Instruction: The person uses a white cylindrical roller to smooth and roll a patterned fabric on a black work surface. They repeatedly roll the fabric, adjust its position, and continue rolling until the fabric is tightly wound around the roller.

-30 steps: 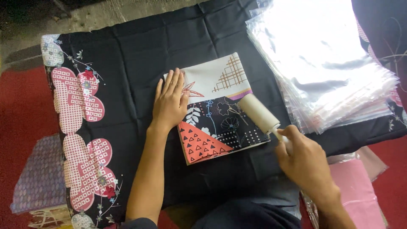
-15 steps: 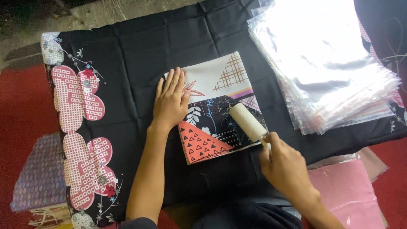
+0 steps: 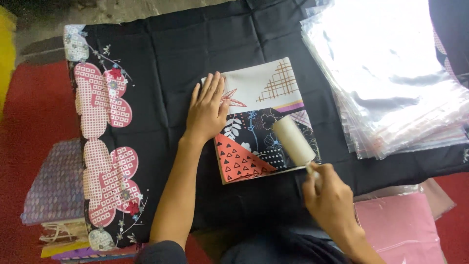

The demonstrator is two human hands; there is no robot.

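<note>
A folded patterned cloth (image 3: 266, 93), white, black and coral with triangles and leaf prints, lies on a black cloth (image 3: 161, 58) spread over the work surface. My left hand (image 3: 207, 107) rests flat on the folded cloth's left edge, fingers spread. My right hand (image 3: 330, 200) grips the handle of a cream lint roller (image 3: 293, 141). The roller's drum lies on the lower right part of the folded cloth.
A thick stack of clear plastic bags (image 3: 391, 73) sits at the right. A pink packaged piece (image 3: 398, 227) lies at lower right. The black cloth's pink-and-white flower border (image 3: 102, 146) runs down the left, with a purple folded fabric (image 3: 56, 183) and red floor (image 3: 29, 112) beyond.
My right hand has drawn the lint roller leftward and toward me across the folded cloth. My left hand has stayed pressed on the cloth.
</note>
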